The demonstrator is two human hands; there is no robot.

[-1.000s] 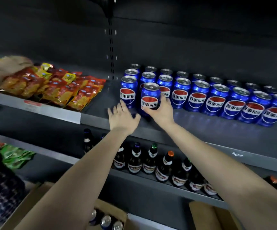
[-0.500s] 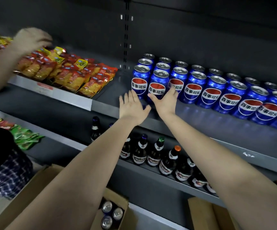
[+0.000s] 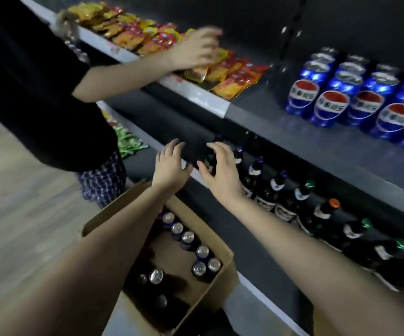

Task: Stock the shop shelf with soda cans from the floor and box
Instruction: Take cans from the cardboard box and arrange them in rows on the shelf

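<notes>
Holding nothing, left hand [image 3: 169, 163] and right hand [image 3: 218, 170] hover near seven boxed cans [image 3: 199, 267].

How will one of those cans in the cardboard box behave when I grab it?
The cans stand upright, lids up, so they are probably full: stiff and heavy for their size. Smooth round metal sides may slip and would roll if laid down. They stand loosely spaced in the cardboard box, so a nudged neighbour could tip.
</notes>
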